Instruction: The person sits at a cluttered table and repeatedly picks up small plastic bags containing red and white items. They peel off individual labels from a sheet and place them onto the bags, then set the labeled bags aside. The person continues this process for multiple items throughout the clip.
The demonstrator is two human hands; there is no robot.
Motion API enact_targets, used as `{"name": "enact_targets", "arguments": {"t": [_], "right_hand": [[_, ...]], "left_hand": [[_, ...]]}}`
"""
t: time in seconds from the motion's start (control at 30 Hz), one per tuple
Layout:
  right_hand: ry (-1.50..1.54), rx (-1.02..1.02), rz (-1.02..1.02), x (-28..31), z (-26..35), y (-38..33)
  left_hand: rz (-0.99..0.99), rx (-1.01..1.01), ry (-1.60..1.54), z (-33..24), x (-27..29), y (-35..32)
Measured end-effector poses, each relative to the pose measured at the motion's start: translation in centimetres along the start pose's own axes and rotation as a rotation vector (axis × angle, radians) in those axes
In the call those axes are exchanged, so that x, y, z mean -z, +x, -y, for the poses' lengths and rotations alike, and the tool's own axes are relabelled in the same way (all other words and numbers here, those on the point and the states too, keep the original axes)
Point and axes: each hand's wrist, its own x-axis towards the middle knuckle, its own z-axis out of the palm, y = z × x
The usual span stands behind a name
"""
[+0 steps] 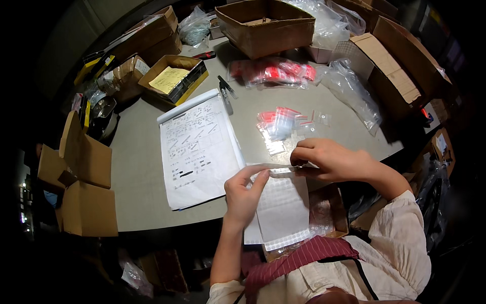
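Hanging over the table's front edge is a pale sheet (pixel 282 210) with rows of small round dots, like a sticker sheet. My left hand (pixel 245 195) pinches its upper left edge between thumb and fingers. At the upper right corner my right hand (pixel 326 161) is closed, fingertips pressed together at the sheet's edge. Whether a single dot sits between those fingertips is too small to make out. Just beyond my hands lies a small pile of clear zip bags (pixel 281 123) with red strips. Small white pieces (pixel 274 147) lie beside them.
A notepad (pixel 198 152) with handwriting lies left of my hands, pens (pixel 226 93) by its top. Farther back are red-marked plastic bags (pixel 273 72) and a large cardboard box (pixel 266 33). An open carton (pixel 86 187) stands left; below the sheet is a shallow box (pixel 338 215).
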Motion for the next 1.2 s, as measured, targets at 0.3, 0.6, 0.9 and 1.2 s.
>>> {"name": "enact_targets", "arguments": {"t": [0.3,0.6,0.9,1.2], "right_hand": [[-0.417,0.114,-0.178,-2.1,0.6,-0.7],[-0.483,0.375,-0.247,-2.2,-0.6,-1.6],[0.081,-0.06,-0.121,0.9,-1.0,-1.2],[-0.287,0.112,-0.166,-2.4,-0.5,-1.0]], "left_hand": [[-0.011,-0.105,0.066,0.5,-0.3,0.1],[0.008,0.019,0.006,0.3,-0.2,0.2],[-0.003,0.072,-0.028,0.1,-0.3,0.1],[-0.001,0.028,-0.033,0.2,-0.3,0.2]]}}
